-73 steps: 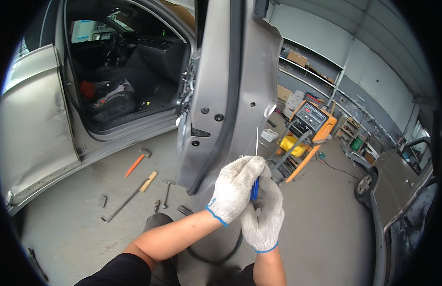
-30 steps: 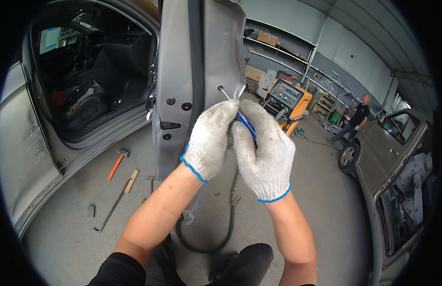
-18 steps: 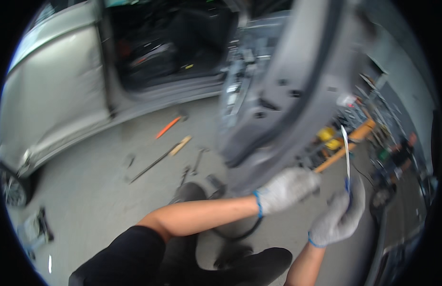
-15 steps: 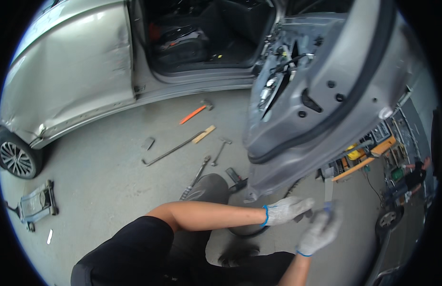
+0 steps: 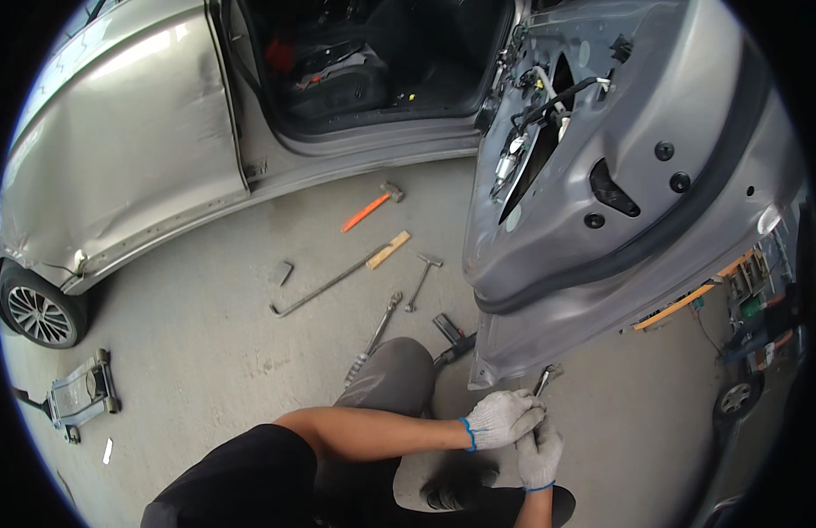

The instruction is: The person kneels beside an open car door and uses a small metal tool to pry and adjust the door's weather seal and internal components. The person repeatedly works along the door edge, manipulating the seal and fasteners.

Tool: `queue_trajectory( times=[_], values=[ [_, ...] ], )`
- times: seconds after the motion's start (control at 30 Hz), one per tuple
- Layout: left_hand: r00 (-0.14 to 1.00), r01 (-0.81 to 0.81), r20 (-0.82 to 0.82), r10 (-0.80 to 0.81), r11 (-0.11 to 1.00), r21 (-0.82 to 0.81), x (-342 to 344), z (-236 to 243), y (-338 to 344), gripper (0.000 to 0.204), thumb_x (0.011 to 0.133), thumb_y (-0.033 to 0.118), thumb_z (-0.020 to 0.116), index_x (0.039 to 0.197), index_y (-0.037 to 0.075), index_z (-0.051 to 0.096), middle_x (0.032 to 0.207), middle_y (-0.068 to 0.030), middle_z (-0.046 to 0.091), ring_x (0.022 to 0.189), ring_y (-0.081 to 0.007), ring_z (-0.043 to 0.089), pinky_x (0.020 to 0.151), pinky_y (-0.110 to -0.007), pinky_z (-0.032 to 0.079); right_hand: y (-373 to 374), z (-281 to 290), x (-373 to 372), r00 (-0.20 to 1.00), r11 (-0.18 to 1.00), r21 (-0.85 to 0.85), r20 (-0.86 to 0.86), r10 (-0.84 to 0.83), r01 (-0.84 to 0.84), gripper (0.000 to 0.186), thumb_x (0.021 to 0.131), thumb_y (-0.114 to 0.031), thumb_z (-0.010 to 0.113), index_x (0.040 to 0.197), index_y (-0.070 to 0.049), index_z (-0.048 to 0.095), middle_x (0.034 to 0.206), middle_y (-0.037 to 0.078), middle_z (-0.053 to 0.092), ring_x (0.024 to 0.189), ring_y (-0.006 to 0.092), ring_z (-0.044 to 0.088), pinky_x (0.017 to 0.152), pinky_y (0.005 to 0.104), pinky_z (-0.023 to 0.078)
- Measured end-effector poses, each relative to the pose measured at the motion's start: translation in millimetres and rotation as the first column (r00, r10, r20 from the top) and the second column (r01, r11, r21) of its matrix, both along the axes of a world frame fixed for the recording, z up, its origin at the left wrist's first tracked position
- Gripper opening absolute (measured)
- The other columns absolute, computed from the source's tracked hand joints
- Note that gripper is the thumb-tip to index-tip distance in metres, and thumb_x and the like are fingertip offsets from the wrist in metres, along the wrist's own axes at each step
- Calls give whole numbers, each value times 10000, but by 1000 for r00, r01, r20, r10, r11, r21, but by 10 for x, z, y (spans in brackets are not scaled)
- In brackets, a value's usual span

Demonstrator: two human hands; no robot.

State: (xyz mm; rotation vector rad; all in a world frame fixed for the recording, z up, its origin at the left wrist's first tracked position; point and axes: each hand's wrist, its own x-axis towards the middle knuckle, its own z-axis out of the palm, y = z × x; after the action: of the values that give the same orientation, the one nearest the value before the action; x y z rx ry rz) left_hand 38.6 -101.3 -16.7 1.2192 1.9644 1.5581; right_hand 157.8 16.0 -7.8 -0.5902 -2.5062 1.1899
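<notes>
- Gripping a slim metal tool (image 5: 544, 380), five o'clock, left hand (image 5: 501, 421) closed round it; right hand (image 5: 539, 452) bunched alongside, holding what I can't tell.
- Front door (image 5: 641, 141), two o'clock: looks stripped, wiring (image 5: 568, 99) bare. Rear door (image 5: 131, 145), ten o'clock: creases left.
- Tool's lower end hidden; tip too small.

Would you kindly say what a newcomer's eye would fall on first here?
Probably the open car door at upper right, wiring exposed. Then the orange-handled hammer on the floor, left of the door. Below the door, the gloved left hand and right hand are close together.
</notes>
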Motion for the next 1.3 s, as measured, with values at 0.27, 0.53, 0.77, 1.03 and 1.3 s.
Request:
queue_trajectory(
  times=[0.27,0.53,0.77,1.03,1.3],
  values=[
    [999,4,43,0,995,-97,-98,7,-51,273,993,291,560,1032,73,720,959,-190,689,847,-378,677,698,-470,518,22,24,34,999,991,133,35,13,-18,201,883,-163,713,1002,-1,720,902,238,733,832,395,735,748,449,578],
    [987,-64,143,76,994,-89,25,-5,19,338,987,363,607,987,51,739,845,-193,714,769,-338,706,720,-431,539,90,114,79,981,979,87,-72,-181,187,270,921,-160,656,1149,-15,671,978,238,737,896,373,748,815,441,581],
    [947,-257,222,231,962,96,-62,-294,81,226,1008,191,563,1034,45,734,774,-51,685,701,-121,613,678,-308,508,210,1314,-1030,977,862,496,-211,2,105,513,981,-416,598,1151,68,616,738,259,680,699,462,690,658,535,567],
    [777,-541,526,347,795,274,-296,-167,44,211,987,108,483,967,45,683,707,8,577,599,-76,503,529,-254,464,61,1384,-1175,992,846,530,-123,16,52,362,988,-370,582,1090,-26,635,732,199,725,675,396,733,624,516,591],
    [722,-665,582,374,608,434,-540,-207,-274,310,974,78,458,1228,0,615,878,-68,691,658,-119,630,549,-262,515,-401,1154,-1501,941,871,489,-314,126,47,305,936,-341,648,999,-43,646,593,141,677,585,337,724,537,475,587]
  ],
)
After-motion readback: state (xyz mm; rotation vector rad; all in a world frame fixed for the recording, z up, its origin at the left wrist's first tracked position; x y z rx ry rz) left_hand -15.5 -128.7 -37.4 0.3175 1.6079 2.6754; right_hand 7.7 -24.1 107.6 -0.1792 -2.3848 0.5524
